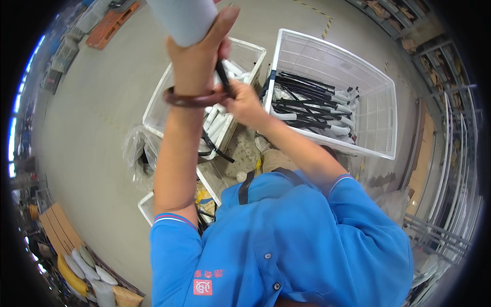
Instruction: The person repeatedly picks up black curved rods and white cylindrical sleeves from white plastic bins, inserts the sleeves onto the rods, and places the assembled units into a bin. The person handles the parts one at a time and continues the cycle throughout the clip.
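Note:
My left hand (197, 64), with a brown bangle at the wrist, is wrapped round the white, sleeve-like end (186, 20) of a black rod. This end is close to the camera, and the top edge of the view cuts it off. Lower down, my right hand (246, 104) is closed round the black rod (223, 77). Both hands are above a white crate (258, 51) of white-covered pieces (216, 124), and my arms partly hide it. To the right, a larger white crate (376, 112) holds several black rods (307, 102) with white-covered ends.
Clear plastic wrap (137, 151) lies beside the left crate. A smaller white crate (146, 207) stands near my left elbow. A black curved piece (217, 150) sticks out over the left crate's edge. Metal shelving (452, 153) lines the right side; an orange pallet (112, 23) lies far left.

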Demonstrator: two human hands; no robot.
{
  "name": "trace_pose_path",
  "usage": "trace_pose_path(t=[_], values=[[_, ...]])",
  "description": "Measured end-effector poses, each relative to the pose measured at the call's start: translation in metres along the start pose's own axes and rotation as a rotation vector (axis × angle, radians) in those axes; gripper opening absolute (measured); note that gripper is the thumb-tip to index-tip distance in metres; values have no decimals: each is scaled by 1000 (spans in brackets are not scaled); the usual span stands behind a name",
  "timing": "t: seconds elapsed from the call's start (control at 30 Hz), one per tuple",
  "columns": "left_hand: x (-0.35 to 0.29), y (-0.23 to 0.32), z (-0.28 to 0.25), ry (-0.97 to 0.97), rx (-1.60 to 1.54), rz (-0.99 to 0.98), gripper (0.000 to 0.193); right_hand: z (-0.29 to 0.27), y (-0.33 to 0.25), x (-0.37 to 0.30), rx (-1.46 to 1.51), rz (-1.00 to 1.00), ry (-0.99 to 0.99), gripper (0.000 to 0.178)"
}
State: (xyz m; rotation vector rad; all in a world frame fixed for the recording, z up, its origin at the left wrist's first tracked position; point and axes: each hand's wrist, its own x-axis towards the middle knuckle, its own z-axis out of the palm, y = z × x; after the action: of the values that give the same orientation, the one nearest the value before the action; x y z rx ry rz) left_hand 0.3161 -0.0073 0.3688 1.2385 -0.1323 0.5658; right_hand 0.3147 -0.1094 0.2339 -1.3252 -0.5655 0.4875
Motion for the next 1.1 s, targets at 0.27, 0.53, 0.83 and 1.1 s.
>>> trace_pose_path(t=[0.27,0.53,0.83,1.1], values=[[-68,-269,-97,-283,646,-567,44,-321,21,-132,-1222,530,313,35],[-344,-317,-277,378,684,-1571,19,-478,192,-198,-1491,993,-115,38],[-369,-316,-234,545,787,-1380,23,-393,293,31,-1413,173,-57,35],[-229,-464,-278,-50,1321,-814,54,-115,444,215,-1072,115,-965,24]])
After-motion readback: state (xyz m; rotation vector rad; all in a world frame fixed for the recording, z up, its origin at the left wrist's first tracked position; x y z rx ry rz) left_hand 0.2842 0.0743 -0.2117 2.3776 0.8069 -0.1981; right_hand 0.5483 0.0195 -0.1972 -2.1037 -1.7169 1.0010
